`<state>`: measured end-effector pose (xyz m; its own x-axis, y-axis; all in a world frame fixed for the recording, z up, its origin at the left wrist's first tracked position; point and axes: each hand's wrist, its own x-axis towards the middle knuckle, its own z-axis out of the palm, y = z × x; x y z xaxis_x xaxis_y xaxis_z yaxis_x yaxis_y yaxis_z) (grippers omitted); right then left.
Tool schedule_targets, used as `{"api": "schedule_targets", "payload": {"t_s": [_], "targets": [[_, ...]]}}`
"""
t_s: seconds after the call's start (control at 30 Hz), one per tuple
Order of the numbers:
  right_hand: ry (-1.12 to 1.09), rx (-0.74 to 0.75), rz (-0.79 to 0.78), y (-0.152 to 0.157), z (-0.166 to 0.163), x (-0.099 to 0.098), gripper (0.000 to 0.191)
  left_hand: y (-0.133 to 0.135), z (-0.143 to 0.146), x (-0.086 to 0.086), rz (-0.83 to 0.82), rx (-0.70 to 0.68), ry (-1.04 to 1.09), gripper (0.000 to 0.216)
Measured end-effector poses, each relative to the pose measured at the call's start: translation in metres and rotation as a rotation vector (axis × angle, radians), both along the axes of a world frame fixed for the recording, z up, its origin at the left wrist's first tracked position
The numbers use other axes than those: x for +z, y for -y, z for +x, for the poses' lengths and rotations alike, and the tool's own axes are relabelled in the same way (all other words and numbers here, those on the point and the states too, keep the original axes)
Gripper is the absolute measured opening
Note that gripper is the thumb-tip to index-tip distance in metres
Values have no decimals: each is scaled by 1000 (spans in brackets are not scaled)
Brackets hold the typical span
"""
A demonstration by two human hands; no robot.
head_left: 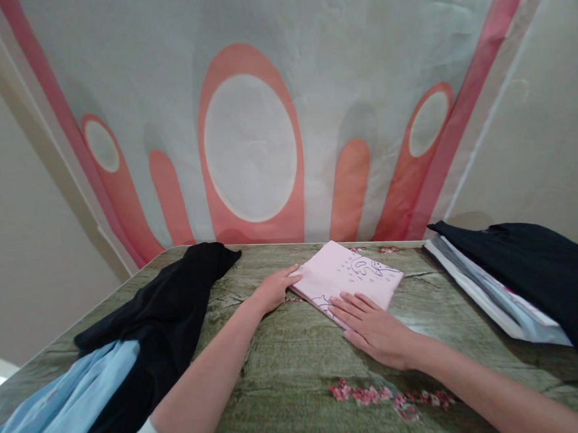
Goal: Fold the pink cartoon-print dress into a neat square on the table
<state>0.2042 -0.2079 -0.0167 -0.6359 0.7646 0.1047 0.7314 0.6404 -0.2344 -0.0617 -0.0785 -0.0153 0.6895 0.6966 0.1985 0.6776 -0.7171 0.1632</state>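
A folded pink cloth item (345, 275), probably a garment, lies flat with a corner toward the back of the table. Dark line drawings and small letters are printed on it. My right hand (370, 326) rests flat on its near edge, fingers stretched out. At its left corner, my left hand (275, 289) touches the edge with extended fingers; the underside of that hand is hidden.
On the left, a crumpled black garment (177, 316) lies beside a light blue one (69, 400). A stack of folded clothes (492, 288) with a black garment (534, 265) on top sits at right. The wood-patterned table (282, 395) meets a printed backdrop (252, 146).
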Motion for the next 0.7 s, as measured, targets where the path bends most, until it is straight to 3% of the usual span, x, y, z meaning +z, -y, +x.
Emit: {"api": "schedule_targets", "payload": {"t_s": [0.2,0.37,0.7], "targets": [[39,5,-2,2,-1,3,56,28,28,17,196,-64,-39,36],[79,-3,-15,5,-4,7,63,57,56,5,64,-88,-122,48],[70,-32,-41,7,-10,11,63,48,52,-17,50,229,-152,65]]}}
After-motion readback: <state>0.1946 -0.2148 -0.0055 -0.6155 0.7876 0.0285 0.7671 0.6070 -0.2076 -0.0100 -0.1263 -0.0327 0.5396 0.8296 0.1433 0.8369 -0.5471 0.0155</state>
